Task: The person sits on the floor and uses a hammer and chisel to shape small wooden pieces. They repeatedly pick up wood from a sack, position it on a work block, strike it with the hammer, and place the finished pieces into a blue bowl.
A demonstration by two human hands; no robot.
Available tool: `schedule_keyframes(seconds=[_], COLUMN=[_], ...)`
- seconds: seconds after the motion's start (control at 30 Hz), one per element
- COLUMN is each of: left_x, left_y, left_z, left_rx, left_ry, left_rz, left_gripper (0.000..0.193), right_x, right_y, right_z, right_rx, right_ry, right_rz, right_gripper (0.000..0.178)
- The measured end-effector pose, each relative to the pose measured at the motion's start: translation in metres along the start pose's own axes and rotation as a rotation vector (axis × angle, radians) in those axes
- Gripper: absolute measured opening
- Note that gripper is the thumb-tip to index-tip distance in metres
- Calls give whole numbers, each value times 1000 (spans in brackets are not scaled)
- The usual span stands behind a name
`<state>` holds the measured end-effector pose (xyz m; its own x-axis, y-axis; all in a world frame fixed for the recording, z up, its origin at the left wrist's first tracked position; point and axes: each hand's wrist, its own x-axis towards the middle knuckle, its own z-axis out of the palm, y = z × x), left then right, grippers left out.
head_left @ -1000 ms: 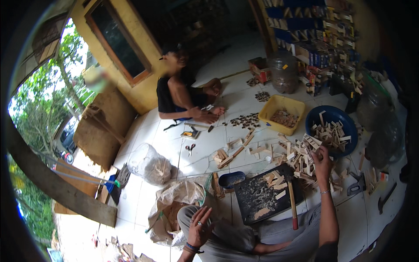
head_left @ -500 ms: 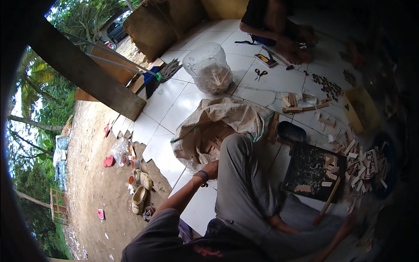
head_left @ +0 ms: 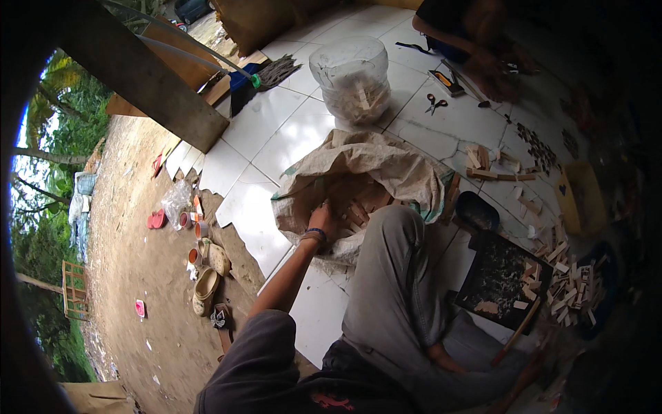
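My left hand [head_left: 324,219] reaches over the near rim into a whitish woven sack [head_left: 358,153], a bracelet on its wrist. Its fingers look stretched out, with nothing visible gripped. Small wood pieces [head_left: 357,222] lie inside the sack beside the hand. At the lower right, my right hand [head_left: 536,362] is low and dim near a wooden-handled tool [head_left: 517,334]; shadow hides its fingers. Close by sits a black tray [head_left: 483,272] with dust and a few wood blocks on it. A heap of small pale wood sticks [head_left: 569,290] lies beyond the tray.
A clear plastic tub [head_left: 352,76] with scraps stands behind the sack. Scissors [head_left: 434,103] and a yellow-black tool [head_left: 448,83] lie near another person's hands [head_left: 500,79]. A yellow container [head_left: 583,196] is at the right. Clogs [head_left: 207,286] rest on the dirt at left.
My left hand has moved up and forward, from the sack's near outer side into its opening. The view has shifted slightly. My right hand stays low at the right.
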<state>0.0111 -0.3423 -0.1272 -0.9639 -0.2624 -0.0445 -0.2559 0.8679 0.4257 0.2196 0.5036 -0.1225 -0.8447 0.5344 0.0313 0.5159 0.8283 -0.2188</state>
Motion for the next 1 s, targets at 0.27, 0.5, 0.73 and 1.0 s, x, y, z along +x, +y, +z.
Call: schedule_keyframes(seconds=[0.27,0.5,0.73,1.0], left_x=[-2,3,24,23], left_y=[-31,-32,-32,-44], left_z=[4,1,2,-29], left_rx=[20,139,203,-255], left_ry=[56,181,180,-42], left_rz=[-118,-187,-148,59], left_gripper=[33,29,27,45], right_x=[6,4,-1,-11], right_y=[11,12,-6,15], right_z=[4,3,-7,12], right_rx=[101,114,148,13], right_ry=[3,-15,-62,11], right_rz=[-45,-64,-28,-32], right_gripper=[37,36,37,38])
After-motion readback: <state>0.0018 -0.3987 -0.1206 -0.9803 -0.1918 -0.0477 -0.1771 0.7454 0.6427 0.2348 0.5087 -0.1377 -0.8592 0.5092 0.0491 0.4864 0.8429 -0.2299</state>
